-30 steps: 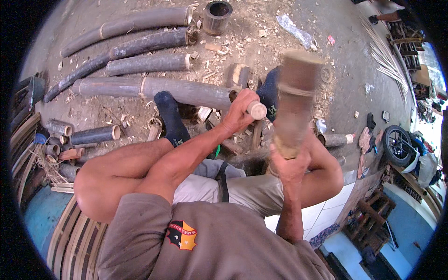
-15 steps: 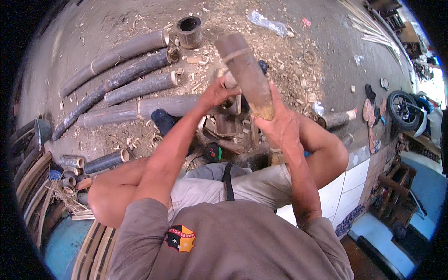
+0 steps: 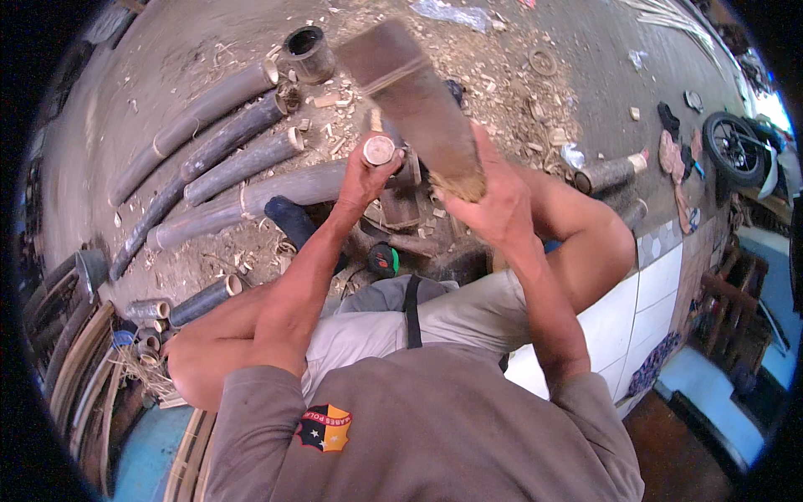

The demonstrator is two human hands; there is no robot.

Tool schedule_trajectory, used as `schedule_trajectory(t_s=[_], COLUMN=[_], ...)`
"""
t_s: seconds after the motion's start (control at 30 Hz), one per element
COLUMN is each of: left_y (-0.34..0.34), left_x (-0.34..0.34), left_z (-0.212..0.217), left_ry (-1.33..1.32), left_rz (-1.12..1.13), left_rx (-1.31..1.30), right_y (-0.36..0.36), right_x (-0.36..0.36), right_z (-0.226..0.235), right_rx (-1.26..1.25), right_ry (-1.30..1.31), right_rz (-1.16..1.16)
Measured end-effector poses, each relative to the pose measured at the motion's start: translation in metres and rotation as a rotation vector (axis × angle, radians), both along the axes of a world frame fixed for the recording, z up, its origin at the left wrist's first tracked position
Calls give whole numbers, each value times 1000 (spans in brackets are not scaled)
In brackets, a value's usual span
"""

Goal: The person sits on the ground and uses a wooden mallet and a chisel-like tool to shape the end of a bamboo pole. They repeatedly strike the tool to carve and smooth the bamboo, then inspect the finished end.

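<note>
My right hand [image 3: 499, 191] grips the lower, fibrous end of a thick brown bamboo piece [image 3: 418, 105], which has a raised ring around it. The piece tilts up and to the left, away from me. My left hand [image 3: 366, 174] is closed around a round wooden handle [image 3: 379, 150], its pale circular end facing up. The handle's other end is hidden, so I cannot tell what tool it belongs to. The left hand is just left of the bamboo piece. Both hands are above the ground in front of my bent legs.
Several dark bamboo lengths [image 3: 244, 161] lie at the left. A short bamboo cup [image 3: 308, 57] stands behind them. Wood chips [image 3: 502, 100] cover the ground. Near my left knee are cut tubes [image 3: 205, 301] and bamboo strips [image 3: 79, 356]. A wheel [image 3: 736, 149] is at the right.
The upper end of the bamboo piece has swung left and nearer to me. My left hand has turned and shifted slightly left, showing the handle's round end. The head view has shifted a little.
</note>
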State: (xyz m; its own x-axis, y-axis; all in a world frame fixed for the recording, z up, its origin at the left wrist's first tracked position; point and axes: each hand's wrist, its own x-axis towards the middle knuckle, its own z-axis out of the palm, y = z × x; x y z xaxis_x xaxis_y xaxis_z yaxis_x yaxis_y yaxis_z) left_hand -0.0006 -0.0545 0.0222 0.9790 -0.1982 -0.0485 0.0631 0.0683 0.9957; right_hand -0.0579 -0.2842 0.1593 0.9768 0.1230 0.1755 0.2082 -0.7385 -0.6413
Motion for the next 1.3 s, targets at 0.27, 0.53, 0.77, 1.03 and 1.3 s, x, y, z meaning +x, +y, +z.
schedule_trajectory(t_s=[0.27, 0.53, 0.77, 1.03, 1.3], left_y=[3, 3, 1, -1, -3], left_x=[25, 40, 46, 37, 35], left_z=[-16, -15, -18, 12, -8], left_ry=[98, 149, 169, 179, 187], left_rz=[-12, 19, 32, 108, 31], left_rx=[58, 189, 134, 180, 208], right_y=[18, 25, 19, 9, 14], right_x=[38, 63, 60, 48, 44], right_z=[16, 21, -3, 24, 17], right_rx=[38, -378, -436, -173, -259], right_ry=[-58, 228, 203, 220, 165], right_rz=[-46, -17, 54, -20, 22])
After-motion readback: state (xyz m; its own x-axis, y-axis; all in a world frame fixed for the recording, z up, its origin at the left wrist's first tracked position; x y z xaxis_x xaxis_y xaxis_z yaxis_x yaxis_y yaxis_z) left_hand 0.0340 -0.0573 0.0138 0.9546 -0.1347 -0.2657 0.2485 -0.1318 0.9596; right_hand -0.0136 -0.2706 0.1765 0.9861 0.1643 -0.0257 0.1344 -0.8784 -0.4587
